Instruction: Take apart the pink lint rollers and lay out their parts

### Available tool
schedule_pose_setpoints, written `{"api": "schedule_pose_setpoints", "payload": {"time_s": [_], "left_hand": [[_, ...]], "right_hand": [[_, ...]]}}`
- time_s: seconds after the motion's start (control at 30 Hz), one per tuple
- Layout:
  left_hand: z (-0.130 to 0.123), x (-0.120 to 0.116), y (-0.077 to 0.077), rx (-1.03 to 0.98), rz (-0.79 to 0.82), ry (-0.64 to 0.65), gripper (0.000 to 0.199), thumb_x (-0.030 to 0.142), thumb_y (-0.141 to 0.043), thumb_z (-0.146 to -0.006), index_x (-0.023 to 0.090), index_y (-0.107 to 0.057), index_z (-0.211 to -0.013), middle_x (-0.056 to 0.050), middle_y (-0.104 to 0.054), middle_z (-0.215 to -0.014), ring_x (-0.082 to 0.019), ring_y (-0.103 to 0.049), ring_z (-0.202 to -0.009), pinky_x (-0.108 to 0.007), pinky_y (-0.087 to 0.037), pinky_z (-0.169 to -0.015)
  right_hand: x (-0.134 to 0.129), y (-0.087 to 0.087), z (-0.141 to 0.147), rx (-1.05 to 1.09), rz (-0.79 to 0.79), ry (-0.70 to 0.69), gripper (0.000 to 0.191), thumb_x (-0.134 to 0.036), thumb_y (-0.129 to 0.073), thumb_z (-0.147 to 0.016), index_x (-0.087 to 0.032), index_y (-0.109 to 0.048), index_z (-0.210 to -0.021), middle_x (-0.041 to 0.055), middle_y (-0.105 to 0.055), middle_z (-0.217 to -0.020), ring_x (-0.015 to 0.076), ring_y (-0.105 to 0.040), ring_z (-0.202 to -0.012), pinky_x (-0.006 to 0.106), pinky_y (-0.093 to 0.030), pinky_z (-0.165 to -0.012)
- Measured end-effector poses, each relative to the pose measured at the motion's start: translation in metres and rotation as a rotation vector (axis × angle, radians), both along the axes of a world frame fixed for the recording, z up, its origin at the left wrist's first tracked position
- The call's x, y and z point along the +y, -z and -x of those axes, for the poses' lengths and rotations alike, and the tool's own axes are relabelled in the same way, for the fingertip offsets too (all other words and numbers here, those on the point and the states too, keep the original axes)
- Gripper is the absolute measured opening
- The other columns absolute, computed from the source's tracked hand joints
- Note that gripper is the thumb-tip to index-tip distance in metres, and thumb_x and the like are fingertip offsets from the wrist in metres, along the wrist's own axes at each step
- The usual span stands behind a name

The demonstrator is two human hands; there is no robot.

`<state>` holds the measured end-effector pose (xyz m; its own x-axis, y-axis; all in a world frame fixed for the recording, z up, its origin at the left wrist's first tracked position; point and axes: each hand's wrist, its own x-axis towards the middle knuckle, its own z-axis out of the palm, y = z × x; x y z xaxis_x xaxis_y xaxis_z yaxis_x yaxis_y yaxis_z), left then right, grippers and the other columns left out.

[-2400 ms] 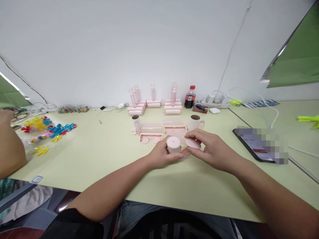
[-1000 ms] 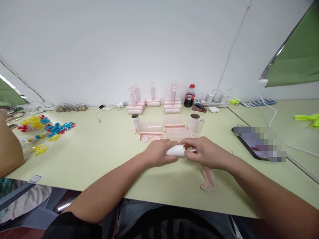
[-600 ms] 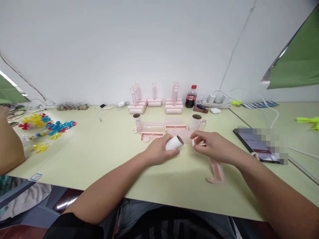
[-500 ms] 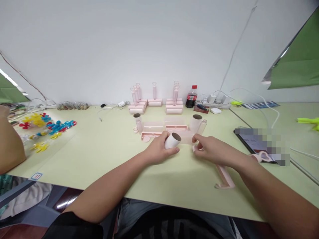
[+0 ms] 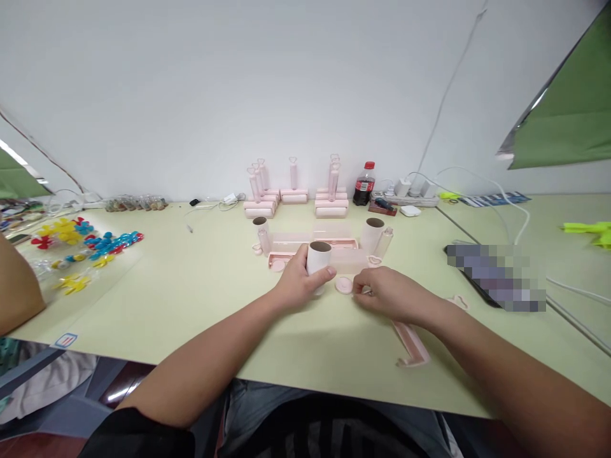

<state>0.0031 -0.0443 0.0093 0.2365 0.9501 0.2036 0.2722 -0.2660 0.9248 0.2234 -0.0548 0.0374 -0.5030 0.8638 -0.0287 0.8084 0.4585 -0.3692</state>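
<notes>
My left hand [image 5: 296, 280] is wrapped round a white roll [image 5: 319, 257], which stands nearly upright with its brown open core facing up. My right hand [image 5: 384, 294] has its fingers curled and pressed together; what they hold, if anything, is hidden. Just left of its fingertips a round pink cap [image 5: 344, 285] lies on the table. Under my right forearm sits a long pink part [image 5: 413, 346] with a bent end. Beyond my hands are pink open cases [image 5: 281, 259], clear covers, another white roll [image 5: 371, 236] and pink handles [image 5: 384, 243].
Assembled pink rollers [image 5: 331, 208] stand by the wall, beside a cola bottle [image 5: 364, 184] and a power strip [image 5: 420, 201]. A phone [image 5: 496, 280] lies right, colourful toys [image 5: 112, 242] left. Another person's arm [image 5: 19, 283] rests at the left edge.
The roll in my left hand has turned more upright and shifted left. My right hand has moved left and down, and the round cap now lies in view on the table. The long pink part has shifted left.
</notes>
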Motion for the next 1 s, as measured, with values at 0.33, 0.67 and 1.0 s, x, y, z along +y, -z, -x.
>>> {"api": "schedule_pose_setpoints", "payload": {"time_s": [0.33,0.67,1.0], "left_hand": [[-0.012,-0.003,-0.002,-0.39,0.159,0.074,0.055,0.068,-0.062,-0.075,0.018,-0.048,-0.093,0.003,-0.052,-0.072,-0.009,-0.05,-0.055,-0.022,-0.039,-0.044],[-0.013,-0.003,-0.003,-0.61,0.322,0.151,0.061,0.061,-0.073,-0.07,0.012,-0.054,-0.101,-0.007,-0.067,-0.083,-0.015,-0.066,-0.064,-0.023,-0.055,-0.049],[-0.015,-0.006,-0.001,-0.658,0.374,0.182,0.059,0.054,-0.078,-0.069,0.007,-0.061,-0.101,-0.011,-0.073,-0.078,-0.019,-0.071,-0.065,-0.026,-0.059,-0.057]], "right_hand": [[-0.011,-0.013,0.012,0.324,0.169,-0.066,0.03,-0.042,-0.06,-0.085,-0.02,-0.065,-0.104,0.0043,-0.07,-0.094,0.0201,-0.063,-0.082,0.03,-0.045,-0.073],[-0.007,-0.01,0.011,0.601,0.209,-0.007,0.027,-0.04,-0.056,-0.088,-0.021,-0.067,-0.103,0.0043,-0.069,-0.1,0.0219,-0.061,-0.093,0.032,-0.044,-0.079],[-0.005,-0.009,0.006,0.623,0.178,0.026,0.022,-0.031,-0.06,-0.081,-0.02,-0.063,-0.099,-0.0006,-0.06,-0.077,0.0129,-0.047,-0.062,0.026,-0.037,-0.057]]}}
